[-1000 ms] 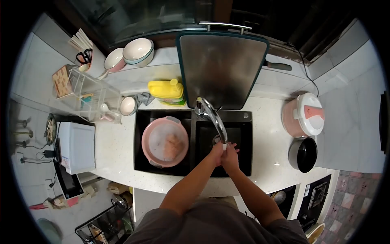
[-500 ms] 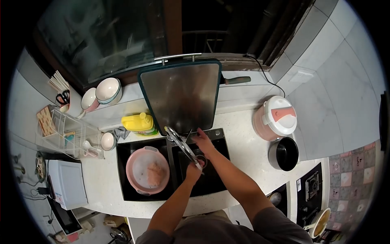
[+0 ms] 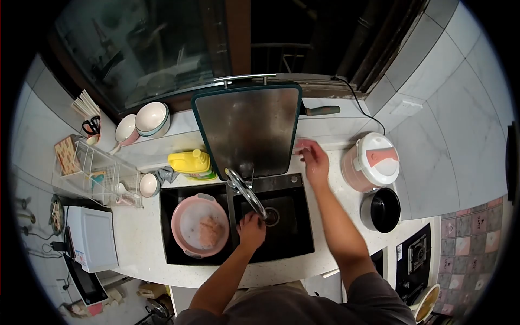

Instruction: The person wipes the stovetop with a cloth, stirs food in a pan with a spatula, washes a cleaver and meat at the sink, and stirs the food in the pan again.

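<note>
Two compartments made up the black rectangular sink (image 3: 295, 238) under the left hand (image 3: 252, 230), which hung over the right-hand one with fingers bent; whether it had hold of anything could not be told. Upright beyond both hands leaned a metal-faced cutting board with a dark green rim (image 3: 249, 127), its longer side running up and away from the person. Its right edge stood just beside the right hand (image 3: 314, 160), clearly the nearer one, which was raised with fingers loosely curled, thumb apart, apparently gripping nothing. Left of the left hand, the round pink plastic basin (image 3: 175, 227) held cloudy, foamy water and a pinkish lump (image 3: 210, 232) on the side nearer that hand. Right of the right hand sat a pink-and-white cooker with its lid down (image 3: 374, 165); nearer the person was a round black pot (image 3: 369, 214), its inside too dark to read. The curved chrome faucet (image 3: 246, 192) reached toward the left hand, its spout tip just beside the fingers. Smallest, a round metal drain (image 3: 272, 216) showed right of that hand.
</note>
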`<action>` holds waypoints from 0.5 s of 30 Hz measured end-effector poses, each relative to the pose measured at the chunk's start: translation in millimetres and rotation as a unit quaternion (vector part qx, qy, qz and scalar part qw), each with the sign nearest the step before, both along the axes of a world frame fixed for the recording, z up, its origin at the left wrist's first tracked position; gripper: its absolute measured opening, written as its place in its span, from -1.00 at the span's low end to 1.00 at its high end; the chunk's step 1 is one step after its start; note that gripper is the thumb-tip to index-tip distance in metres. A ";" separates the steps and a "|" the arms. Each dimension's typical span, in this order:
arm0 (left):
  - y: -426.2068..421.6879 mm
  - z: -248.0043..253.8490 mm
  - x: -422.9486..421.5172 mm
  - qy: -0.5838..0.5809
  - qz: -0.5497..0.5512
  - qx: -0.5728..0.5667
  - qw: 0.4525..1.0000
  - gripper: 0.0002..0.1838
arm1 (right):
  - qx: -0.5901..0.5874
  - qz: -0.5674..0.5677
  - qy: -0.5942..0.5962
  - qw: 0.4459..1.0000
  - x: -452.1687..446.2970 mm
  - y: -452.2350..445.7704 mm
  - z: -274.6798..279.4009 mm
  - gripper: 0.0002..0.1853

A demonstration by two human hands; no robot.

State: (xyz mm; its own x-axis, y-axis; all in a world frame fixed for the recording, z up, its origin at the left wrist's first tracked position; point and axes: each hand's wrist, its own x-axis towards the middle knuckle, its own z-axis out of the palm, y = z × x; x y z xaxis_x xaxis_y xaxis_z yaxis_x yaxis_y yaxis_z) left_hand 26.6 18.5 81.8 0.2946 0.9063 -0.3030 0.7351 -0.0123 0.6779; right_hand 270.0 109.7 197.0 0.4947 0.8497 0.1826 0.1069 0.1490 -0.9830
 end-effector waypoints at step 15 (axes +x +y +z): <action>10.5 13.7 -39.7 -0.095 -0.056 0.141 0.984 -0.61 | -0.258 0.207 -0.429 0.840 28.1 -12.3 -22.1 -0.51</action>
State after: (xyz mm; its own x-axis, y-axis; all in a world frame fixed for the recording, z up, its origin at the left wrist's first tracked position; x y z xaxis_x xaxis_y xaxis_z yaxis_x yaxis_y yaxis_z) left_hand -13.1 28.9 95.5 0.4247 0.9050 0.0255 0.5793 -0.2933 0.7605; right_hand 298.1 97.5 174.8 0.0107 0.9921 -0.1249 0.8534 -0.0742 -0.5160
